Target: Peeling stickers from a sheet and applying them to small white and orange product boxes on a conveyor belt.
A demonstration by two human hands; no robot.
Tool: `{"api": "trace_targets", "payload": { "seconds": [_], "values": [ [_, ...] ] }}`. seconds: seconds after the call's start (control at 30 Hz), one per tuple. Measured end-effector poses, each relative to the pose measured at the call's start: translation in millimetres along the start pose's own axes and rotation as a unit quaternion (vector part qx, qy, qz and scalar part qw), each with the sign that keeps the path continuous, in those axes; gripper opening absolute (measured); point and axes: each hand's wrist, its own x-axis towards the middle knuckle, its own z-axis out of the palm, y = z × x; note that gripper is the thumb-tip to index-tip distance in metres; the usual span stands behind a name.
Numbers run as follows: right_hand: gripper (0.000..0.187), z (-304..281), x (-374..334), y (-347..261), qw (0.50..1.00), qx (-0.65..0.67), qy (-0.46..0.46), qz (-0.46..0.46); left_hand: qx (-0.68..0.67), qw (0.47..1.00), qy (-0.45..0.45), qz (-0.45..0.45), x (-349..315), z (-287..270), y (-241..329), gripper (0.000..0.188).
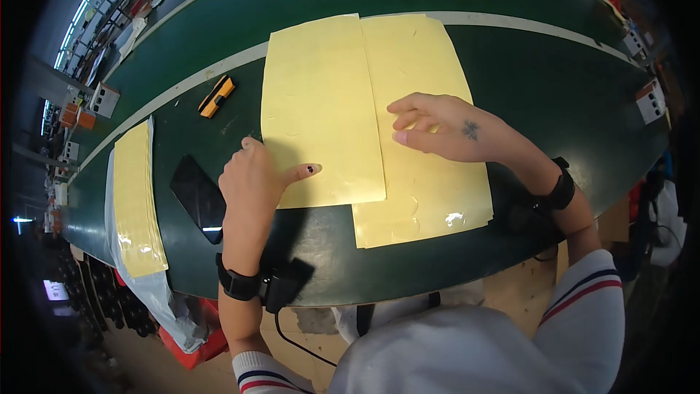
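A large yellow sheet (321,102) lies in front of me, overlapping the left part of a stack of similar yellow sheets (430,197). My left hand (255,175) is at its left edge. The thumb rests across the top face while the other fingers curl at the edge, their tips hidden. Over the right-hand stack is my right hand (445,128), its fingers loosely bent and the thumb apart from them, with nothing between. Whether it touches the paper I cannot tell. Both wrists wear black bands.
On the green table (335,277), a dark phone (197,193) lies left of my left hand, with a yellow-and-black cutter-like tool (217,96) beyond. Another yellow stack (137,204) rests on grey plastic wrapping (164,306) at the left. A white socket box (651,101) stands far right.
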Motion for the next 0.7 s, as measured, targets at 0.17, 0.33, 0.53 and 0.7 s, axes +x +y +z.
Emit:
{"api": "trace_targets", "payload": {
  "seconds": [0.17,0.33,0.53,0.7],
  "values": [
    [0.060,-0.1,-0.2,7.6,0.999,0.034,0.029,-0.009,-0.208,0.967,-0.144,0.015,14.1,-4.4,-9.7,0.062],
    [0.071,-7.8,0.9,11.8,0.992,0.104,0.067,0.013,-0.527,0.829,-0.145,0.119,4.9,-4.4,2.0,0.039],
    [0.078,-20.2,5.0,23.3,0.960,0.255,0.115,0.021,-0.617,0.738,-0.207,0.179,-8.7,-5.9,16.3,0.041],
    [0.076,-23.7,5.1,27.9,0.922,0.359,0.123,-0.071,-0.624,0.693,-0.283,0.226,-9.6,9.3,9.9,0.063]
  ]
}}
